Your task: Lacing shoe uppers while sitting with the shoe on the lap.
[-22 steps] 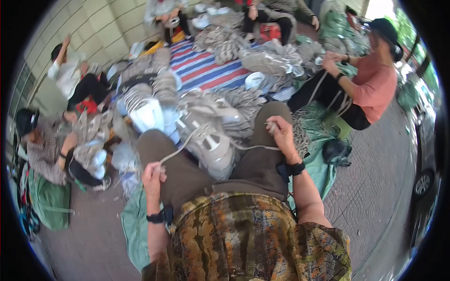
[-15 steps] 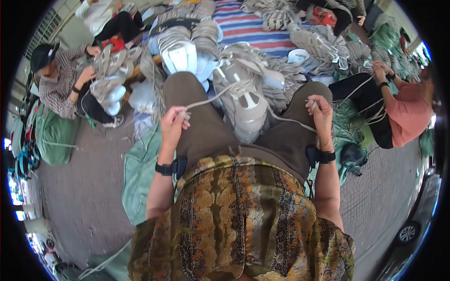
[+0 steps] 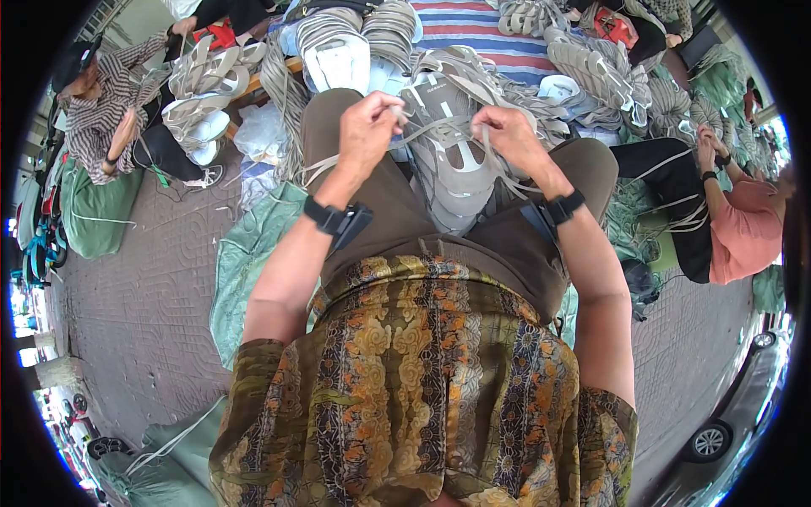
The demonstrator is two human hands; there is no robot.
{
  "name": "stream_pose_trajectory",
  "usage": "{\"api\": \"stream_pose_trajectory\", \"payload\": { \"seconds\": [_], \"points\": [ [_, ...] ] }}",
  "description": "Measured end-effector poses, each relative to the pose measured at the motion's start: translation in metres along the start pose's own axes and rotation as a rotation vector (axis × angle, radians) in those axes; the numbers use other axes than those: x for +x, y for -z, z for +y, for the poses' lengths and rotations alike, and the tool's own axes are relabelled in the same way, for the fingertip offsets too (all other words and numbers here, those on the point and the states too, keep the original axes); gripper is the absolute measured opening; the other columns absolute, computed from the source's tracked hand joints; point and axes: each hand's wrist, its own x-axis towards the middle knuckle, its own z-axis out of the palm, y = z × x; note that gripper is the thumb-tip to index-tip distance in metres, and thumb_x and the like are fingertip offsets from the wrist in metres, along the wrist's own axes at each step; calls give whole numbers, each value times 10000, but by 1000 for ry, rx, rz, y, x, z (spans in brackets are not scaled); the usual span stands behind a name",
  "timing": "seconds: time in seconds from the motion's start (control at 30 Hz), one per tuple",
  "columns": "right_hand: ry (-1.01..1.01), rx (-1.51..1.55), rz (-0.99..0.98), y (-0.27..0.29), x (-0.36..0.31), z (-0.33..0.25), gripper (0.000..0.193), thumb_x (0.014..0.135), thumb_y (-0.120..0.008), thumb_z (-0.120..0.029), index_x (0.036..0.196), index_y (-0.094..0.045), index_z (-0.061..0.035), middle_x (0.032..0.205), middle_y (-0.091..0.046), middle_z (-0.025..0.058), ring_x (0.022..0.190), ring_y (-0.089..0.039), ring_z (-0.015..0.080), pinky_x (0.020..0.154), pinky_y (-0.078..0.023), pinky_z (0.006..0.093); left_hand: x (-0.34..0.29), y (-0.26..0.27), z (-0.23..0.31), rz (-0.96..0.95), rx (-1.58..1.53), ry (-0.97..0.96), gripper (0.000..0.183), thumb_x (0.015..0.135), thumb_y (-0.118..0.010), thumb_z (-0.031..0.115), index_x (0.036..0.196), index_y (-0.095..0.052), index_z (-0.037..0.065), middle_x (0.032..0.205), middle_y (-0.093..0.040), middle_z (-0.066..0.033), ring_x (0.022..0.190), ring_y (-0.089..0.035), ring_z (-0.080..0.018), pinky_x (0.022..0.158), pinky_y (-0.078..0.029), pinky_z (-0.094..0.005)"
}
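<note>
A bundle of grey sandals [image 3: 452, 165] lies between my knees, soles toward me. My left hand [image 3: 367, 131] is closed on a pale flat strap [image 3: 401, 114] at the bundle's upper left. My right hand [image 3: 507, 135] grips the same strap's other strands at the upper right. Loose strap ends [image 3: 317, 169] trail off over my left thigh. Both wrists carry black bands.
Piles of grey and white sandals [image 3: 355, 42] cover a striped mat [image 3: 473, 21] ahead. A person in a striped shirt [image 3: 106, 101] sits at left, another in a pink top [image 3: 743, 237] at right. Green sacks [image 3: 97, 207] lie on the paved ground.
Both hands have come inward from wide apart to the top of the bundle, drawing the strap in with them. The view has tilted further down.
</note>
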Motion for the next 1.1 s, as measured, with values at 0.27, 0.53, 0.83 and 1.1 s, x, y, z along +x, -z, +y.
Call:
{"api": "stream_pose_trajectory", "payload": {
  "seconds": [0.27,0.53,0.83,1.1],
  "points": [
    [-23,-82,254,1,40,22,47,890,-635,-52,912,-675,-40,727,-573,-51,699,-496,27,640,-429,208,8,-23,-60,187,81,8,142,839,-582,-9,901,-706,17,723,-654,-10,627,-564,-76,607,-462,-245],
    [89,-198,374,-27,28,26,101,874,-614,-7,955,-658,-50,726,-616,22,655,-551,96,643,-469,257,4,-26,-59,146,-136,134,131,882,-574,-3,968,-673,1,763,-666,-36,672,-577,-77,646,-480,-234],
    [108,-325,490,-28,23,27,101,857,-625,-81,952,-656,-99,814,-669,170,767,-649,373,669,-503,432,0,-28,-53,153,56,33,121,875,-589,9,958,-676,2,786,-698,-63,726,-647,-98,698,-512,-245],
    [107,-374,462,-31,24,26,123,864,-601,-78,972,-647,-115,817,-668,175,775,-650,380,678,-504,451,-4,-31,-43,183,139,14,90,853,-615,13,913,-681,21,741,-666,-49,665,-599,-103,670,-500,-258]
  ]
}}
